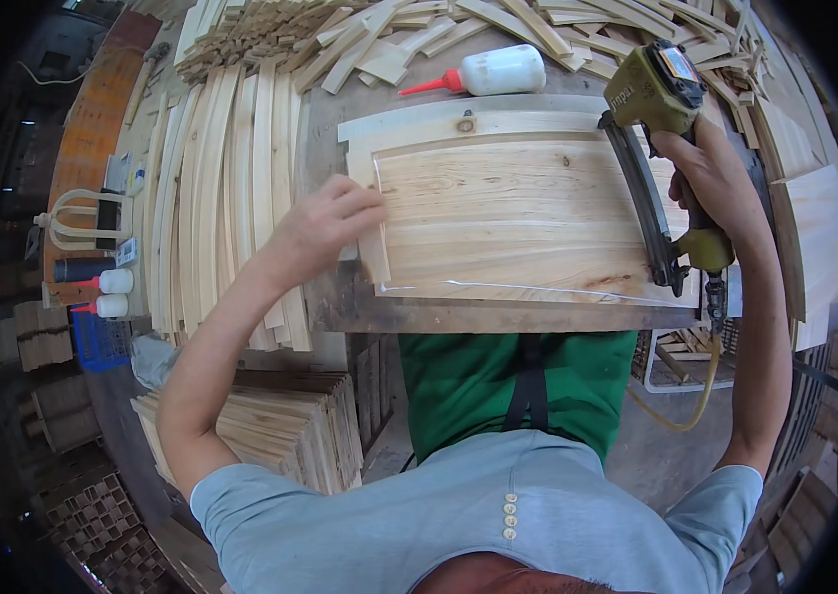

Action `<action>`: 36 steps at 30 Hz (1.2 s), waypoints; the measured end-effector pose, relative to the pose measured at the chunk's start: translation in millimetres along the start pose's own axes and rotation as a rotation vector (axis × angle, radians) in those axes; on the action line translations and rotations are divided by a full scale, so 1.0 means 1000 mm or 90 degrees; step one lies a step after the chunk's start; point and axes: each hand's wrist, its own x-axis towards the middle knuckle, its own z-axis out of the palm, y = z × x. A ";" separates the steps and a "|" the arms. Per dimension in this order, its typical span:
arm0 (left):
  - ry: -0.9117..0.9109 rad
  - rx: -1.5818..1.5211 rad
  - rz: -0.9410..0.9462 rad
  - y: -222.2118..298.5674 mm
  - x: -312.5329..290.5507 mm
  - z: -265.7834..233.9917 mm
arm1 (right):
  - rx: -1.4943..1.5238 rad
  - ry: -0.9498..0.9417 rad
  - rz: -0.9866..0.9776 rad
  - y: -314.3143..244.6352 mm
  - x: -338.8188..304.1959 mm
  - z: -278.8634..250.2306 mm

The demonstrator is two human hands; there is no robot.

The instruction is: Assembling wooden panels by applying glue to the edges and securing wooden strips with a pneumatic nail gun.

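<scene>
On the worktable before me lies a flat pale wooden panel point(513, 213). A wooden strip point(376, 259) runs along its left end, and another strip point(528, 121) lies along its far edge. White glue lines show on the panel's left and near sides. My left hand point(333, 223) is closed over the left strip, its fingers curled across it; the fingertips are partly hidden. Wrapped round the handle of an olive-green air nail gun point(659, 94) is my right hand point(714, 178). The gun is above the panel's right end, with a yellowish hose point(708, 381) running from its base.
A glue bottle point(503, 71) with a red nozzle lies beyond the panel. Long wooden slats point(231, 198) are stacked at left, with loose offcuts point(577, 30) heaped at the back. Two more glue bottles point(114, 293) stand far left. Stacked boards point(280, 426) sit below the table.
</scene>
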 end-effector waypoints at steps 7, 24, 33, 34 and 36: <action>-0.028 -0.032 0.027 0.002 0.005 0.014 | 0.013 0.005 0.001 0.008 0.001 -0.009; 0.080 -0.015 -0.064 0.029 0.071 0.006 | 0.082 0.085 0.135 0.082 -0.073 -0.088; 0.083 -0.046 -0.353 -0.038 0.297 0.042 | 0.110 0.074 0.132 0.083 -0.069 -0.088; 0.049 -0.052 -0.430 -0.041 0.317 0.048 | 0.109 0.076 0.127 0.084 -0.069 -0.088; 0.061 -0.027 -0.490 -0.051 0.340 0.068 | 0.102 0.064 0.146 0.081 -0.069 -0.089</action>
